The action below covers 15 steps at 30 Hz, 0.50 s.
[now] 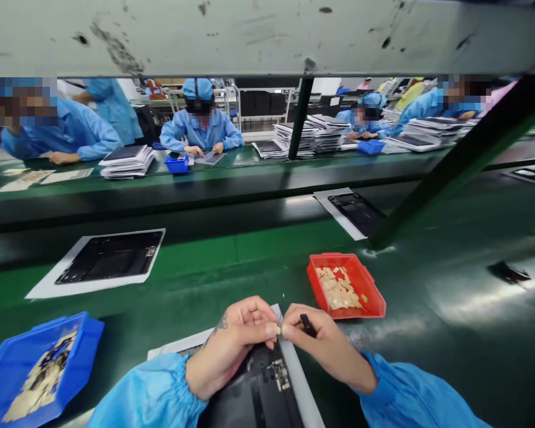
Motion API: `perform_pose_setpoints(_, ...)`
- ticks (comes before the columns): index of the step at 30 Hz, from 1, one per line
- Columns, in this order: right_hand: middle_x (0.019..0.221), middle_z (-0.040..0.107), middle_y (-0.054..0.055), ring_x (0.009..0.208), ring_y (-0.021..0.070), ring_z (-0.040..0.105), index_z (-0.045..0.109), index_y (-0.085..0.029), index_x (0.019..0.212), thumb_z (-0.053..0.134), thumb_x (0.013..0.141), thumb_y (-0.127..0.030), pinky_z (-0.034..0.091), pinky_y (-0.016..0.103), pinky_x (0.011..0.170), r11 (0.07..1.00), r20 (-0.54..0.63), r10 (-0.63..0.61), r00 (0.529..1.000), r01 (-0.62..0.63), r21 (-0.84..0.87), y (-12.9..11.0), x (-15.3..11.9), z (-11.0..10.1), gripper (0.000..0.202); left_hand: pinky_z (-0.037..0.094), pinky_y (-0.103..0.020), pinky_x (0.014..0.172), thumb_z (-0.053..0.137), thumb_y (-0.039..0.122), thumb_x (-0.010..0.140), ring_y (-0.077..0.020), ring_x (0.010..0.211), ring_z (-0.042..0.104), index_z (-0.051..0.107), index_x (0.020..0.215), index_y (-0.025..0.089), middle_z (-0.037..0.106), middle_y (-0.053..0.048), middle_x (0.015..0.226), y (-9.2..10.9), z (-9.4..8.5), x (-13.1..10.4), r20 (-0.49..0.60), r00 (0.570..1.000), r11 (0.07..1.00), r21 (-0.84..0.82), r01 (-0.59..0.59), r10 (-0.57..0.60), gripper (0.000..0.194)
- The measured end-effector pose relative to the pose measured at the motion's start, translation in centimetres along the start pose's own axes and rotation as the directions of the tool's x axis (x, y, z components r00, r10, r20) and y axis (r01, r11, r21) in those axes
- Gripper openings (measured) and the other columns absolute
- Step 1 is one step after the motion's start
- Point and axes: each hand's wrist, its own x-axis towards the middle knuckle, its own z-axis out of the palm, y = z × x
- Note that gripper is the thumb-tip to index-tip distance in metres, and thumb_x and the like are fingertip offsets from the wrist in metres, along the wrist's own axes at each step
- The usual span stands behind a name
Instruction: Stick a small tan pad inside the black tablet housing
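Note:
My left hand (243, 336) and my right hand (316, 339) meet above a black tablet housing (254, 392). Between their pinched fingertips is a tiny pale piece (279, 329), apparently a bit of tape or film; the fingers cover most of it. A slim black tool (308, 325) pokes out between the fingers of my right hand, its other end hidden. Beneath lies the housing on a white sheet (310, 398), with a small patch of circuitry (280, 374) near its right edge. My left hand and sleeve hide part of the housing.
A red bin (374, 297) of pale pieces stands beyond my right hand; a blue bin (82, 362) of scraps is at left. Two more housings (111, 257) (356, 211) lie on sheets farther back. A dark green post (455, 160) slants at right. Co-workers (200, 128) sit opposite.

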Motion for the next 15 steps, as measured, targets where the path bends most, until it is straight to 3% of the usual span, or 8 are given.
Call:
perform_pose_setpoints(3, 0.072, 0.054, 0.000, 0.067, 0.0126, 0.049, 0.061, -0.017, 0.074, 0.058, 0.091, -0.030, 0.036, 0.024, 0.062, 0.993, -0.029, -0.077, 0.997, 0.074, -0.087, 0.5, -1.0, -1.7, 0.022, 0.038, -0.018, 0.059, 0.076, 0.018, 0.069, -0.0076, 0.057, 0.053, 0.060, 0.078, 0.011, 0.058, -0.001, 0.063, -0.4, 1.3, 1.4, 0.041, 0.997, 0.995, -0.064, 0.071, -0.069, 0.019)
perform_pose_setpoints(6, 0.075, 0.057, 0.001, 0.069, 0.0131, 0.052, 0.061, -0.018, 0.076, 0.056, 0.092, -0.027, 0.038, 0.025, 0.063, 0.976, -0.063, -0.128, 0.990, 0.114, -0.187, 0.8, -1.8, -3.4, 0.019, 0.037, -0.018, 0.057, 0.076, 0.018, 0.068, -0.0070, 0.056, 0.052, 0.060, 0.075, 0.011, 0.058, -0.001, 0.062, -0.9, 2.7, 2.8, 0.005, 0.998, 0.998, -0.002, 0.056, -0.056, 0.019)
perform_pose_setpoints(15, 0.072, 0.058, 0.002, 0.069, 0.0164, 0.053, 0.059, -0.019, 0.074, 0.053, 0.093, -0.028, 0.040, 0.028, 0.066, 0.940, -0.172, -0.119, 0.978, 0.055, -0.337, 1.3, -2.7, -7.7, 0.022, 0.040, -0.019, 0.060, 0.076, 0.022, 0.068, -0.0074, 0.058, 0.052, 0.058, 0.074, 0.011, 0.060, -0.001, 0.063, -1.7, 6.0, 6.9, 0.021, 1.000, 0.989, 0.147, -0.014, 0.012, 0.022)
